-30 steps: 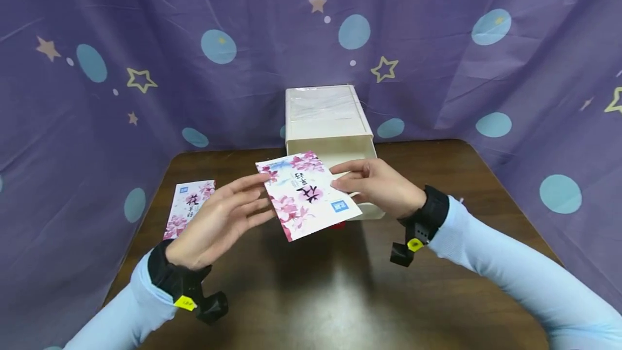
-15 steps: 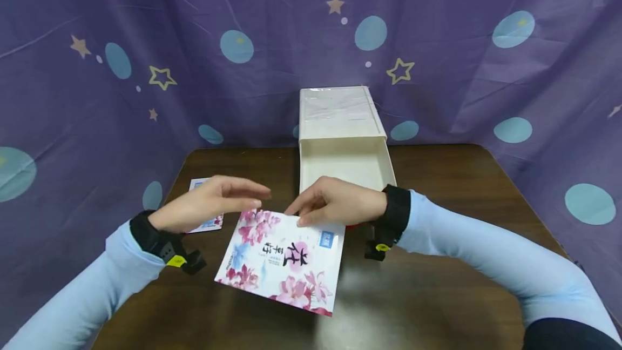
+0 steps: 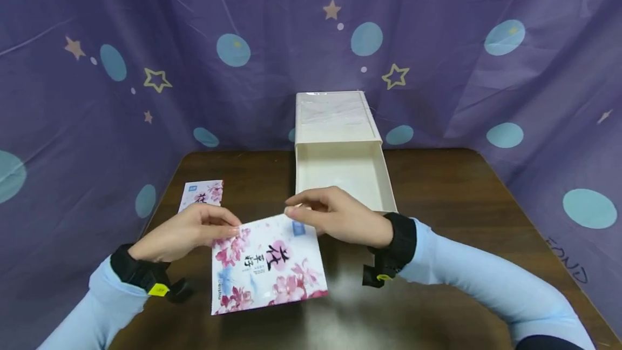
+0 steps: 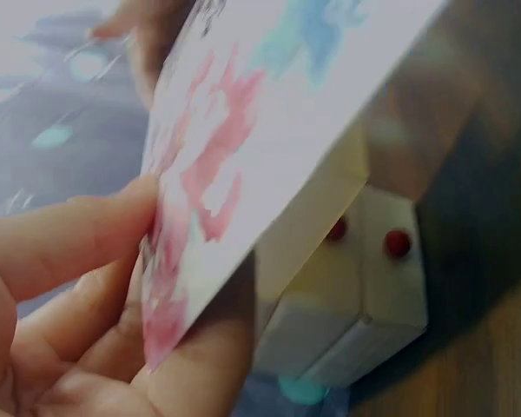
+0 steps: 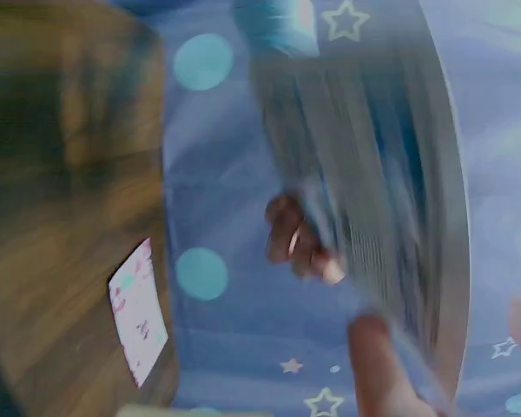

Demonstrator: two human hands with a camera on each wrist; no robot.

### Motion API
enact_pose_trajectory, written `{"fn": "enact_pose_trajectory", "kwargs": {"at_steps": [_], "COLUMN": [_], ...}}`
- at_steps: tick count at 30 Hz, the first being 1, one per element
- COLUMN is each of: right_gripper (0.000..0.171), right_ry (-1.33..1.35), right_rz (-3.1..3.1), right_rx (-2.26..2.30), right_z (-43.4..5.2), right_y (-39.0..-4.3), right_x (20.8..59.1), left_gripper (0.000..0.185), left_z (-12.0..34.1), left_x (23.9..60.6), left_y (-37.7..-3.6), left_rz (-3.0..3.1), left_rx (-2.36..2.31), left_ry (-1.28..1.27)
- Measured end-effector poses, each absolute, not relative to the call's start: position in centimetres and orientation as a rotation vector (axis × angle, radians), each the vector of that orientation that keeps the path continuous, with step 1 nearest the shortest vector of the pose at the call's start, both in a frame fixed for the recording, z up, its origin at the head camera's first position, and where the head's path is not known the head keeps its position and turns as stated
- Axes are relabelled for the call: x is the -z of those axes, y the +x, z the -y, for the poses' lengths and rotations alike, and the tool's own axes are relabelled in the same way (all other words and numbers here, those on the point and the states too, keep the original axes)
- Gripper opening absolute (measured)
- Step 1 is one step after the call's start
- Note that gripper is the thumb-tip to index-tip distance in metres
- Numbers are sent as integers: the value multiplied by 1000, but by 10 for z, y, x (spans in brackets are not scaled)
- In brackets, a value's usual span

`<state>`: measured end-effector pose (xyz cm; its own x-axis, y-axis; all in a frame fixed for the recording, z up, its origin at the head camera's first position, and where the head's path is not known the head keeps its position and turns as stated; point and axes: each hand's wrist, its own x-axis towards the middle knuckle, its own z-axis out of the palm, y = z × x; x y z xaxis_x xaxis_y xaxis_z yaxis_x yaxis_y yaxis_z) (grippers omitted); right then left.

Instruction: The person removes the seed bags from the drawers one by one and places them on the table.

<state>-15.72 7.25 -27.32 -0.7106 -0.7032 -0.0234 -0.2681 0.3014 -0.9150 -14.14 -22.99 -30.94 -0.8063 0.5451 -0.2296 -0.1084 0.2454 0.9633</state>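
Observation:
A square white packet (image 3: 267,280) printed with pink blossoms and dark characters is held in front of the body. My left hand (image 3: 187,231) pinches its upper left corner between thumb and fingers. At its upper right corner, my right hand (image 3: 337,217) pinches the edge. The left wrist view shows the left thumb and fingers on either side of the packet (image 4: 217,165). In the right wrist view, the packet's back (image 5: 356,174) shows blurred printing. A second blossom packet (image 3: 210,190) lies on the table beyond my left hand, partly hidden by it.
A white drawer box (image 3: 335,118) stands at the back of the brown table (image 3: 437,188). Its drawer (image 3: 340,169) is pulled out, its near part behind my right hand. Red knobs (image 4: 398,244) show in the left wrist view. A purple patterned curtain (image 3: 272,9) hangs behind.
The packet has come toward me, away from the drawer box, and turned round. My left hand let go of it, then took its upper left corner. My right hand kept its grip throughout.

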Motion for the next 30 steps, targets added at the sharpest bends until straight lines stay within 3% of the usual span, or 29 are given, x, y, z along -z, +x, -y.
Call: {"fn": "enact_pose_trajectory", "kwargs": {"at_steps": [5, 12, 17, 23, 30], "right_gripper": [52, 46, 29, 23, 17], "right_ry": [-631, -802, -827, -633, -402], "right_rz": [-1890, -2021, -2124, -2059, -2186], "right_rx": [1731, 1670, 1741, 1874, 1879], "right_z": [-63, -25, 10, 45, 77], "right_y": [-134, -118, -132, -151, -198], "right_x": [291, 341, 371, 393, 418], "left_gripper": [17, 19, 18, 14, 43], "left_z": [258, 264, 263, 271, 280], "left_x": [322, 352, 372, 387, 411], "left_y": [-125, -108, -107, -114, -157], "left_rz": [-1922, -1750, -1724, -1876, -2554], "left_rx": [-2006, -2360, -2441, -2432, -2062], "left_ry": [165, -71, -210, -423, -719]}}
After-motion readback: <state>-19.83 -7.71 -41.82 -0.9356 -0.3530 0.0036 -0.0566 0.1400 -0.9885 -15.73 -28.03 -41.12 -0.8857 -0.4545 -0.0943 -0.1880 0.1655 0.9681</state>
